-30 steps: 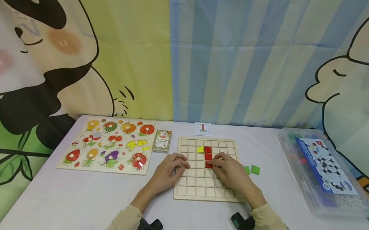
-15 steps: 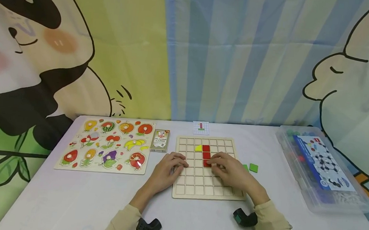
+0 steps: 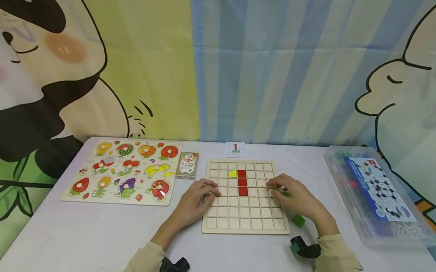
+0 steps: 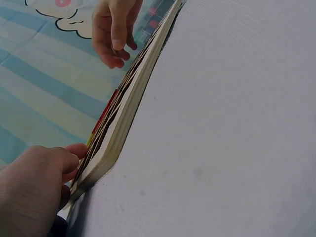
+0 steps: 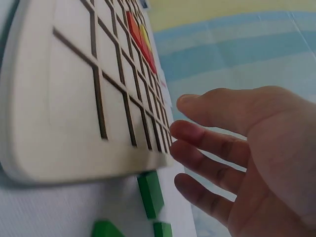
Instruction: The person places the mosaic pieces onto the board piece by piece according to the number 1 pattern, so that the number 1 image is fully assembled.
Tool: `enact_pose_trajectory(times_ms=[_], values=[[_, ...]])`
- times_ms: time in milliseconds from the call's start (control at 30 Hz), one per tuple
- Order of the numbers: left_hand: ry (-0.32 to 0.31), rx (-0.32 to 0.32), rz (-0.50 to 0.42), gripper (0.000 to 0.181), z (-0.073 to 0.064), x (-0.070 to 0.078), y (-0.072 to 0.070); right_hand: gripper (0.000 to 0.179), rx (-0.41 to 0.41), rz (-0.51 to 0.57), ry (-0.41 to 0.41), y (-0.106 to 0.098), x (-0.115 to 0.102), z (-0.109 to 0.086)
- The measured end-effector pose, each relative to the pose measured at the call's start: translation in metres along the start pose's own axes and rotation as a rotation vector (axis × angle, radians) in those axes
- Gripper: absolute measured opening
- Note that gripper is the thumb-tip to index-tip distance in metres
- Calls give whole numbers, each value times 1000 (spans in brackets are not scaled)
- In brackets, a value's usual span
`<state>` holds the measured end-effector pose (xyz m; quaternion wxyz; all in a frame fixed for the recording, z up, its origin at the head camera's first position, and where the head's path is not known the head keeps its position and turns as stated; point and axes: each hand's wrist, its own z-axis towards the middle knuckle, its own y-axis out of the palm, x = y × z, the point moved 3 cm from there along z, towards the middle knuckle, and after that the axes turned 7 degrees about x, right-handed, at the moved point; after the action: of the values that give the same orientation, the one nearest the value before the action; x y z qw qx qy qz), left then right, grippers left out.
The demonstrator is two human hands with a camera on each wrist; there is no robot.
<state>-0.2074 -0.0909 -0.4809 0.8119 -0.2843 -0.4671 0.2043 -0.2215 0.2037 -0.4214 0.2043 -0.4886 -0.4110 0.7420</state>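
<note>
A wooden grid board (image 3: 247, 224) lies flat on the table. Three red tiles (image 3: 242, 182) form a column in its cells, with a yellow tile (image 3: 232, 173) left of the top one. My left hand (image 3: 193, 202) rests at the board's left edge, its fingertips on the border. Over the right edge is my right hand (image 3: 299, 198), empty, thumb and fingers apart in the right wrist view. Green tiles (image 5: 150, 193) lie on the table below it, beside the board; in the head view the hand partly covers them.
Behind the board lies a small pattern card (image 3: 235, 149). To the left are a playing-card box (image 3: 187, 165) and a fruit puzzle board (image 3: 119, 173). A clear plastic case (image 3: 382, 200) stands at the right, and a printed curtain (image 3: 254, 70) hangs behind the table.
My right hand has left the lowest red tile and moved right, to the board's right edge near the green tiles. The left hand stays at the left edge.
</note>
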Motion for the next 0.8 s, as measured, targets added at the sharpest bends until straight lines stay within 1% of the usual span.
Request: enact_pose_trajectory(times_ms=[200,433,667,800], values=[[0,6,-2,17,0,0,-1,23,-42,-14,27,-10,13,-6],[3,11,-5,16,0,-1,-2,24,-101,18,81,-18,22,-11],[33,27,-6,16,-1,0,-1,26,-110,20,117,-17,26,-15],[27,21,-12,16,-1,0,0,26,-102,16,116,-17,27,-16]])
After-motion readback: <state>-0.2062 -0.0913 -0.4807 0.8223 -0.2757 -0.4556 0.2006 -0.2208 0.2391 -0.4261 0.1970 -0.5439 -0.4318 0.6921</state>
